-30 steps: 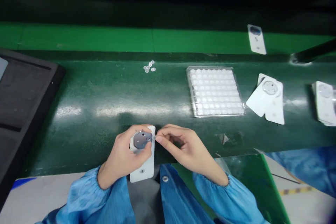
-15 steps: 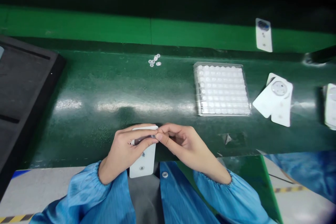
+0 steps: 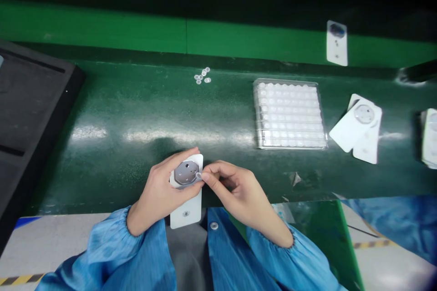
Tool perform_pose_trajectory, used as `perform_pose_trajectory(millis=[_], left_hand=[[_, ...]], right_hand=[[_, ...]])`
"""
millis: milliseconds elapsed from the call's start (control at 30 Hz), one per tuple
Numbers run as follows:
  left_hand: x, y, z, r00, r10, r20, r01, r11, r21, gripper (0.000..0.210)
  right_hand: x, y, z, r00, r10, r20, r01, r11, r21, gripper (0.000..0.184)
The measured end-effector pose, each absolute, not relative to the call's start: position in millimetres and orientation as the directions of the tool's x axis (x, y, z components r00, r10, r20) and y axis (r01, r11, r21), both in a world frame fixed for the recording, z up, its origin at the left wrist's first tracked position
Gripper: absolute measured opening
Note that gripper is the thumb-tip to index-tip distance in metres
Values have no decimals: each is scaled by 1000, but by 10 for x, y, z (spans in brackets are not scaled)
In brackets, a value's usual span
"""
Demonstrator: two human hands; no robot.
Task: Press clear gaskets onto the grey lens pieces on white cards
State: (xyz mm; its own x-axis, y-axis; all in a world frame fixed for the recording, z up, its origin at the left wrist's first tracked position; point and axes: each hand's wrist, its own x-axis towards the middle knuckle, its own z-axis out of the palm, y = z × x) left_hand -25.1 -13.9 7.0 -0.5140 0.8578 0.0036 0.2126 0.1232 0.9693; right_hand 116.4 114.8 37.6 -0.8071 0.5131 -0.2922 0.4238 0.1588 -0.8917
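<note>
We see a white rectangular card (image 3: pixel 186 191) with rounded corners, held flat just above the near edge of the worktop (image 3: pixel 136 118). An octagonal grey metal plate (image 3: pixel 186 173), matt and pierced by small holes, sits on its upper half. Our left hand (image 3: pixel 160 193) is clamped on the card, thumb across the lower edge of the plate and fingers behind. Our right hand (image 3: pixel 235 186) pinches thumb and forefinger together on a tiny clear ring (image 3: pixel 198 175) at the plate's right rim. Both wrists wear blue sleeves with gathered cuffs.

The worktop is a glossy dark green surface that reflects the lamps. Beyond the hands lies one cluster of about six small clear discs (image 3: pixel 202 75). To the right stands one clear blister tray (image 3: pixel 289 113), square, with rows of small round parts in it. Right of it two white cards (image 3: pixel 358 129) overlap, the upper one with a round pale disc. One more card (image 3: pixel 336 43) lies on the bright green strip behind. A further white stack (image 3: pixel 430 138) is cut by the right edge. A black foam tray (image 3: pixel 30 113) fills the left.
</note>
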Motion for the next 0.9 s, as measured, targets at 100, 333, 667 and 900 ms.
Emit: perform_pose_trajectory(millis=[100,333,667,900], left_hand=[[-241,-133,62,-520,854,27,229,109,967,56],[-247,-127,66,-518,852,73,239,62,969,55],[-232,-123,60,-521,850,79,237,55,970,59],[-233,-131,54,-513,856,62,232,69,970,65]], right_hand=[[1129,1121,365,-813,523,-257,409,200,-890,28],[1104,1114,356,-817,519,-253,411,215,-886,28],[1087,1100,324,-800,536,-269,421,184,-888,32],[1070,1112,319,-792,546,-273,439,199,-876,27]])
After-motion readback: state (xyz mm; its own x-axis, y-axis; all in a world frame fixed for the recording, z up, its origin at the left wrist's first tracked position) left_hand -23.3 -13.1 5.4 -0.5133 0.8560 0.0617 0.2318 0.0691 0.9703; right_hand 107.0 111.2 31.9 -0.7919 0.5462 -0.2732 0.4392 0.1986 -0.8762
